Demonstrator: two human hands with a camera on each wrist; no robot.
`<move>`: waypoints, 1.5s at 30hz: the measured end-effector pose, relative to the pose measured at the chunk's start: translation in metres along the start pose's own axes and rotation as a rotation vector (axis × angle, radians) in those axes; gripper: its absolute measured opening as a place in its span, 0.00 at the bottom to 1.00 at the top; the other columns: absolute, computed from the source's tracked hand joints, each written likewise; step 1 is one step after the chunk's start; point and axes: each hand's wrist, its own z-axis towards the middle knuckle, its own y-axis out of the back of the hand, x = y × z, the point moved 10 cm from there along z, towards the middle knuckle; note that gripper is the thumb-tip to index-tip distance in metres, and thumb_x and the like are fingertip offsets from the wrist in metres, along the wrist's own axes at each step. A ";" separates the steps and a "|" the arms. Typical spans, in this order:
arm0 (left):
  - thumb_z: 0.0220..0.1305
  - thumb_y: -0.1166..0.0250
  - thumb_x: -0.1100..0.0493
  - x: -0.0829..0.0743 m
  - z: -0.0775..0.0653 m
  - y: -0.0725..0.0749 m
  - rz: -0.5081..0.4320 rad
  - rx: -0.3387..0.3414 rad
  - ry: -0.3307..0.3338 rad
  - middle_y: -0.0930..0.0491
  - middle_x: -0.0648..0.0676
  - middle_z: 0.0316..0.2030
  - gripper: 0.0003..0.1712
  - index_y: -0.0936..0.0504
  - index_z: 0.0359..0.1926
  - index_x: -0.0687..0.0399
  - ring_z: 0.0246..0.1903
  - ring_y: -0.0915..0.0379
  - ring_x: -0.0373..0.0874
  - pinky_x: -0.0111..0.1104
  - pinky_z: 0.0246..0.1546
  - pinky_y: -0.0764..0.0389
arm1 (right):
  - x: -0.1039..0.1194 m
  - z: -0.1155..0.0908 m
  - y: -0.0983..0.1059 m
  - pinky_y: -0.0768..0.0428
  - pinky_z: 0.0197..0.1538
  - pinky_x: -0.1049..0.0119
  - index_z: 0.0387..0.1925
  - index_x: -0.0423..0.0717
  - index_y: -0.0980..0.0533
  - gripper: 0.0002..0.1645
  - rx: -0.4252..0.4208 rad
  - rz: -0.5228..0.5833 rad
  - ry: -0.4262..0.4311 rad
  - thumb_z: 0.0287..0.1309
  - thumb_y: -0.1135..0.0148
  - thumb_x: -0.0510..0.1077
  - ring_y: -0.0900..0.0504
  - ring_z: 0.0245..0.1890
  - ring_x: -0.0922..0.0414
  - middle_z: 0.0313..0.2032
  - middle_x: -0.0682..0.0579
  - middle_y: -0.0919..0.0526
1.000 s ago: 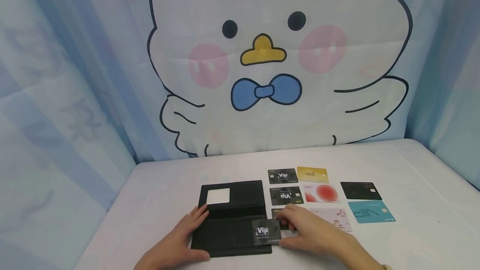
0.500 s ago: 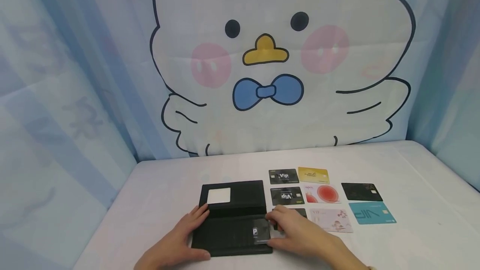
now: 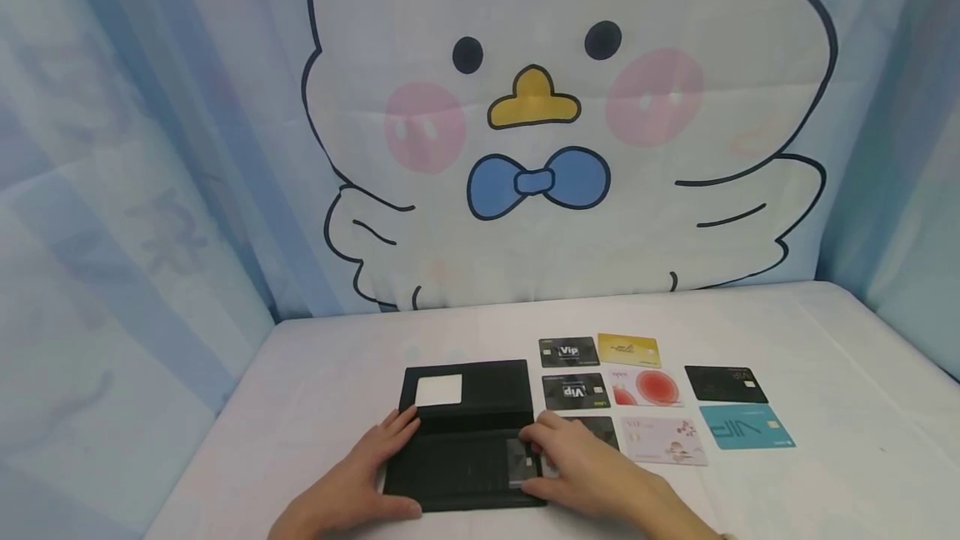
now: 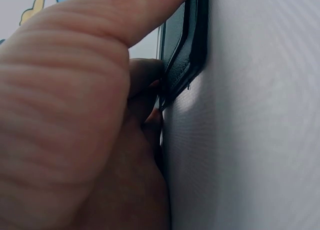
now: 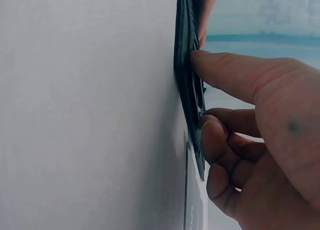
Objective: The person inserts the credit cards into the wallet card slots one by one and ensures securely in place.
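Note:
A black wallet [image 3: 442, 469] lies unfolded, a white square [image 3: 438, 390] showing on its far panel. My left hand [image 3: 367, 473] rests along its left side, fingers fairly straight at the fold and thumb at the near corner; the left wrist view shows the wallet's edge [image 4: 182, 50] by that hand. At the near panel's right end, my right hand [image 3: 581, 469] pinches a dark translucent card [image 3: 518, 463] between thumb and fingers. Much of the card is hidden by the fingers. In the right wrist view, the card [image 5: 199, 162] sticks out past the wallet's edge [image 5: 182, 45].
Right of the wallet lie several cards: black Vip cards [image 3: 576, 392], a gold one [image 3: 628, 350], a red-circle one [image 3: 645, 387], a pink one [image 3: 663, 441], another black one [image 3: 726, 383] and a teal one [image 3: 747, 427]. A printed curtain [image 3: 525, 248] hangs behind the table.
My right hand has moved left with the dark card, whose visible part on the wallet has become narrower and its Vip lettering covered. The left hand stays on the wallet.

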 end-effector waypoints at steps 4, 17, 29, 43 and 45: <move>0.53 0.22 0.43 0.002 0.000 0.000 0.004 0.002 0.015 0.51 0.56 0.79 0.58 0.41 0.77 0.57 0.76 0.67 0.66 0.70 0.67 0.60 | 0.001 0.001 -0.002 0.24 0.42 0.61 0.53 0.44 0.20 0.28 -0.009 -0.015 -0.010 0.56 0.26 0.56 0.29 0.36 0.61 0.41 0.61 0.26; 0.53 0.22 0.43 0.003 0.001 -0.002 -0.006 0.004 0.018 0.51 0.57 0.79 0.58 0.40 0.77 0.58 0.76 0.66 0.67 0.70 0.67 0.60 | -0.022 -0.009 0.017 0.19 0.45 0.59 0.56 0.46 0.22 0.31 -0.014 0.054 -0.149 0.54 0.24 0.55 0.27 0.38 0.58 0.42 0.59 0.25; 0.51 0.22 0.41 0.005 0.002 -0.002 0.014 0.000 0.066 0.50 0.57 0.78 0.58 0.39 0.77 0.55 0.76 0.64 0.67 0.70 0.66 0.59 | -0.059 -0.028 0.048 0.21 0.55 0.50 0.53 0.47 0.20 0.31 -0.083 -0.033 -0.241 0.47 0.19 0.50 0.24 0.43 0.55 0.46 0.55 0.23; 0.52 0.22 0.41 0.007 0.002 -0.002 0.009 -0.001 0.074 0.50 0.57 0.78 0.58 0.39 0.77 0.55 0.76 0.65 0.68 0.71 0.65 0.58 | -0.076 -0.035 0.054 0.26 0.59 0.39 0.48 0.50 0.19 0.33 -0.061 -0.100 -0.361 0.37 0.15 0.52 0.24 0.48 0.50 0.47 0.53 0.23; 0.51 0.22 0.41 0.007 0.002 -0.002 0.006 0.001 0.083 0.50 0.57 0.78 0.58 0.39 0.77 0.55 0.76 0.65 0.67 0.71 0.66 0.59 | -0.078 -0.036 0.054 0.27 0.59 0.38 0.48 0.50 0.19 0.33 -0.056 -0.103 -0.371 0.37 0.15 0.52 0.25 0.49 0.49 0.47 0.52 0.23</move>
